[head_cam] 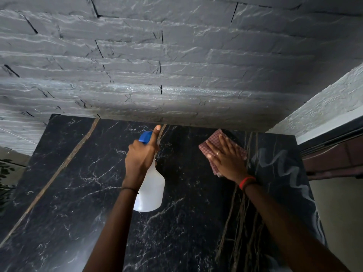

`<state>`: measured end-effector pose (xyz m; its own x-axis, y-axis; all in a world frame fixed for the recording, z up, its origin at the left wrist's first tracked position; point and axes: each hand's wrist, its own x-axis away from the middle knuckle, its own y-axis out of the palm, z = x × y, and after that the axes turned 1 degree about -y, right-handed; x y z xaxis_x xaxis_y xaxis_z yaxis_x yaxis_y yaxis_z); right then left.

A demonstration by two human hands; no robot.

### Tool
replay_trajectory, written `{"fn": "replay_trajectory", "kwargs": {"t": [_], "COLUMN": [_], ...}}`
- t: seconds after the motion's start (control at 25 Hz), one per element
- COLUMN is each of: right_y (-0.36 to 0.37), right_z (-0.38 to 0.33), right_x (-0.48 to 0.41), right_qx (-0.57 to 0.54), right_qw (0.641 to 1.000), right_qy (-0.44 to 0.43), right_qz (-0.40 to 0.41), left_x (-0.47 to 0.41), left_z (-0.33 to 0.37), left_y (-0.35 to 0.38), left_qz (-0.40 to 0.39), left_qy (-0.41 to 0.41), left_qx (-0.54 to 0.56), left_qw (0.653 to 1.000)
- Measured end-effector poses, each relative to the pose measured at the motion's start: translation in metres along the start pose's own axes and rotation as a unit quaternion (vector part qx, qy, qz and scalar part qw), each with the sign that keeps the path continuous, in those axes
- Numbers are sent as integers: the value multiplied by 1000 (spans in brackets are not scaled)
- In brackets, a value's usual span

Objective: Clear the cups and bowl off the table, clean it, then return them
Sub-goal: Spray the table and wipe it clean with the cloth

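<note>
A black marble table (78, 193) with white and brown veins fills the lower view. My left hand (140, 154) grips a white spray bottle (152, 189) with a blue nozzle, held above the table's middle and pointed toward the far edge, index finger stretched out. My right hand (225, 158) lies flat, fingers together, pressing a red-and-white checked cloth (214, 140) onto the far right part of the table. Wet smear marks (282, 169) streak the surface to the right of the cloth. No cups or bowl are in view.
A grey rough stone wall (157, 65) rises directly behind the table's far edge. A white textured wall (334, 107) and a dark frame stand at the right. Leaves of a plant (5, 173) show at the left edge.
</note>
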<state>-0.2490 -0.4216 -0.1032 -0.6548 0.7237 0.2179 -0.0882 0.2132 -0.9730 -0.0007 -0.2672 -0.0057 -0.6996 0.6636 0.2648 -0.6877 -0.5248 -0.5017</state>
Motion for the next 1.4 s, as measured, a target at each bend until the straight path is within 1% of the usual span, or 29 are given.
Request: {"fn": "replay_trajectory", "kwargs": {"t": [0.12,0.24,0.36,0.44,0.52,0.64,0.76,0.88,0.96,1.04,1.16,1.24,1.4], "right_y": [-10,-17,-7,4,18,32,36,36,38,43,50,50,44], "right_z": [-31,-70,-85,-86,-80,-52,-10,24,27,19,2,-1,-2], "right_x": [-39,-45,-13,23,61,111,151,173,177,183,198,205,207], "right_qx": [-16,-29,-22,-21,-13,20,28,27,7,-4,-45,-62,-89], "right_qw": [999,999,998,997,997,998,997,997,996,996,991,989,986], "right_qy": [31,-7,-58,-73,-74,-35,8,54,84,94,123,130,133], "right_qz": [-16,-22,-33,-11,28,55,73,56,27,-7,24,35,45], "left_x": [6,14,21,28,35,46,58,70,77,83,88,89,92], "left_z": [-5,-5,4,14,21,31,39,47,57,69,90,108,132], "left_y": [3,8,18,26,35,51,70,90,103,119,147,167,202], "left_qz": [-19,-43,-59,-72,-81,-91,-127,-158,-161,-169,-183,-184,-162], "left_qy": [-4,-5,-6,-10,13,38,52,71,73,91,129,137,151], "left_qx": [-11,-35,-46,-50,-65,-82,-71,-91,-88,-88,-108,-131,-183], "left_qw": [1000,998,997,996,995,992,988,981,980,977,969,964,958]}}
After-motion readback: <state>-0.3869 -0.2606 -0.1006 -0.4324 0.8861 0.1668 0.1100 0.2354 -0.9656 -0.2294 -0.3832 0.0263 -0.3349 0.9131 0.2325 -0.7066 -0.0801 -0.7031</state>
